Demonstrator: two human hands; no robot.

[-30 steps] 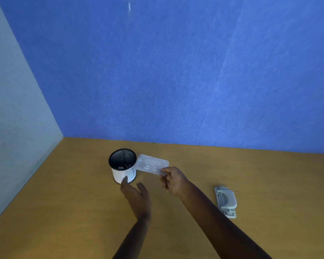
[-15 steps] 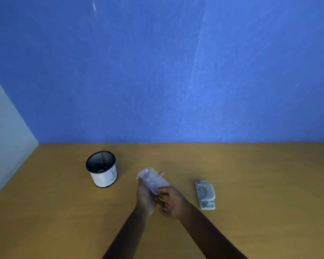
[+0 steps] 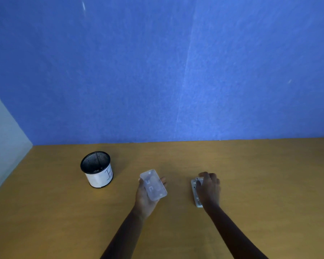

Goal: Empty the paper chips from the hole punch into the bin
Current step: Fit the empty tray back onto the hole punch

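A grey hole punch [image 3: 195,191] lies flat on a wooden desk [image 3: 269,184], right of centre. The person's right hand [image 3: 208,189] rests on top of it, fingers curled over its far end and covering most of it; the hand appears to be closing around the punch, though whether the grip is firm cannot be told. Well apart to the left, the left hand [image 3: 144,199] is held palm up above the desk, fingers cupped around a clear plastic chip tray [image 3: 153,185], which lies along the palm with its hollow side facing up. The tray looks empty, so it is probably being held level and ready to go back onto the punch, with the right hand fetching the punch for that purpose. Farther left, away from both hands, stands the bin [image 3: 96,169], a small round black mesh pot with a white paper wrap. A few pale bits lie at its bottom, likely the tipped-out chips. A blue partition wall [image 3: 176,71] rises behind the desk.
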